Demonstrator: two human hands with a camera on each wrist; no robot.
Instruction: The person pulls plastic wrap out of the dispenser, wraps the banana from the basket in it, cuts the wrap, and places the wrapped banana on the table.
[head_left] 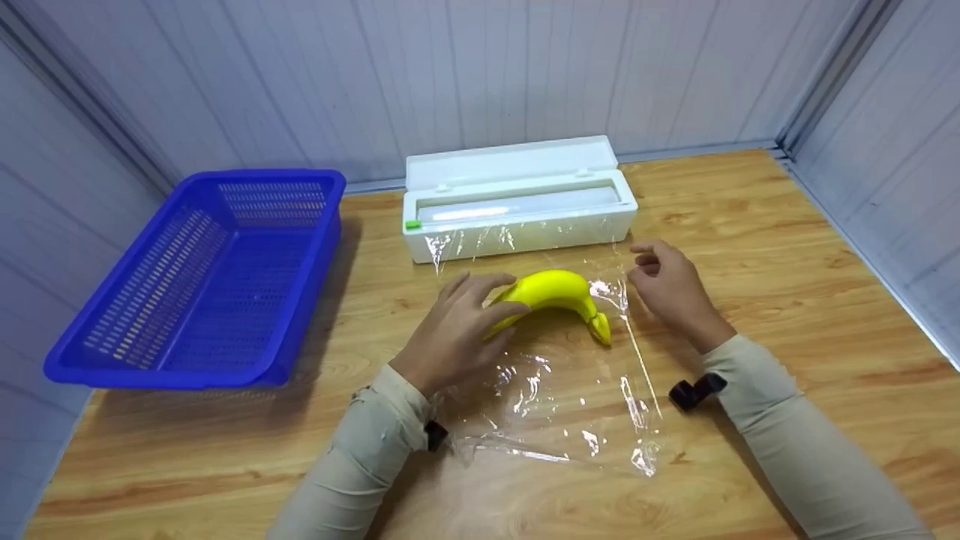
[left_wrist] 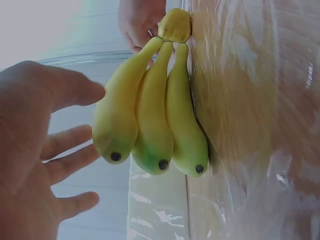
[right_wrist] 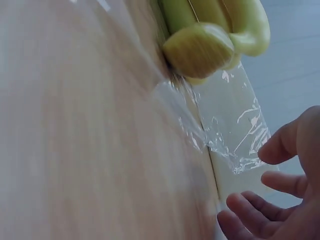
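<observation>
A bunch of three yellow bananas lies on a sheet of clear plastic wrap, its joined stem pointing right and toward me. The wrap runs down over the front of a white cling film dispenser and across the table. At the blunt ends of the bananas, my left hand has its thumb and fingers spread; in the left wrist view the thumb is close to the outer banana, and whether it touches is unclear. My right hand, fingers loosely bent, hovers by the wrap's right edge with nothing visible in its grasp.
A blue plastic basket with slotted sides stands on the left of the wooden table. The dispenser's lid is raised at the back, and a green cutter tab sits at its left end. Pale panel walls enclose the table.
</observation>
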